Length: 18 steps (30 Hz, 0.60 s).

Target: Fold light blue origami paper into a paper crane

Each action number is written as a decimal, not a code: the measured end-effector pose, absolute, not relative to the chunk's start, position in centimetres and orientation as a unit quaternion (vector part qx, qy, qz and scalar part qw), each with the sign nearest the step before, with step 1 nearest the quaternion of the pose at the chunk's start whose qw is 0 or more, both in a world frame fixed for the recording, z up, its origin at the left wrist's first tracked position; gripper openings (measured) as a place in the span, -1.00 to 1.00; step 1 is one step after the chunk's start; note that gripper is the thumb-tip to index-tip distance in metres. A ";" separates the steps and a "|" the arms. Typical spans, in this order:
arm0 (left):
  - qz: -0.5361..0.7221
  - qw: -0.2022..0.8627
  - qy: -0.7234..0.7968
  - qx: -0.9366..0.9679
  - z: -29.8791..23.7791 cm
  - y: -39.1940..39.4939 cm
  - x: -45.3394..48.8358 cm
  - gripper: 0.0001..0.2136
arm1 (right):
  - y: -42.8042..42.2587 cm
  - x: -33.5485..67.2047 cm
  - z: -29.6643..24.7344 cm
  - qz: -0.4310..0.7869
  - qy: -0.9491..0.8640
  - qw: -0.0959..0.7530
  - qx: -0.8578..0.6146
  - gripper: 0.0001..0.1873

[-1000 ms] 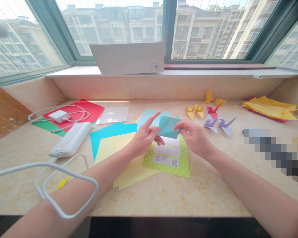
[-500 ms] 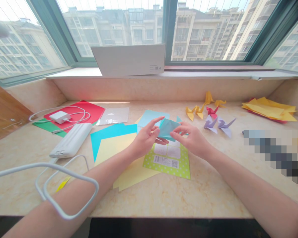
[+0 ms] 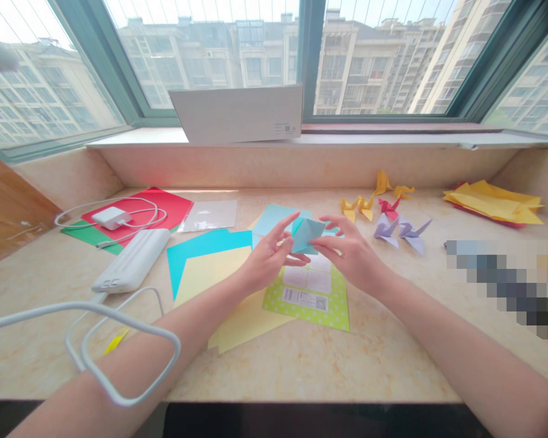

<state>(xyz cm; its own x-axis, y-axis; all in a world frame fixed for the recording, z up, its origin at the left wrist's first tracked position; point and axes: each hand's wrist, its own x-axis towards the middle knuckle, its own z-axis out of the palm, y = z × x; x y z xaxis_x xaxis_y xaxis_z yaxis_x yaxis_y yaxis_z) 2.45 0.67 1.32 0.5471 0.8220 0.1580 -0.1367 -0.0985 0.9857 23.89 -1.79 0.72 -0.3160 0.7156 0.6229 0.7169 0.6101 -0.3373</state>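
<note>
A partly folded teal paper (image 3: 305, 235) is held in the air between both my hands, above the marble counter (image 3: 301, 359). My left hand (image 3: 269, 255) pinches its left side, index finger stretched out along the top. My right hand (image 3: 349, 252) grips its right side with thumb and fingers closed on the fold. Below them lies a green dotted sheet with a barcode label (image 3: 310, 295), and to the left flat sheets of pale yellow (image 3: 210, 274) and cyan paper (image 3: 201, 244).
Several folded paper cranes (image 3: 388, 216) stand to the right, with a yellow paper pile (image 3: 493, 201) beyond. A white power bank (image 3: 130, 260), charger and cables (image 3: 114, 216) on red and green sheets lie left. A white box (image 3: 237, 112) rests on the windowsill.
The teal paper has been folded narrower and more compact. My right hand has moved left, closer to my left hand, closing in on the fold.
</note>
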 end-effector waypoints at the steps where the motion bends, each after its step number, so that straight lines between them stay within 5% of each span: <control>1: 0.391 0.614 0.272 0.630 1.3 0.7 2.5 -0.48 | -1.8 24.0 0.8 -0.035 -0.819 0.374 -0.434 -0.79; 7: 0.382 0.613 0.274 0.635 1.3 0.6 2.5 -0.53 | -2.0 24.2 1.7 -0.139 -0.839 0.329 -0.411 -0.78; 18: 0.392 0.631 0.268 0.613 0.7 0.8 2.5 -0.52 | -1.8 23.8 1.0 0.052 -0.794 0.441 -0.416 -0.89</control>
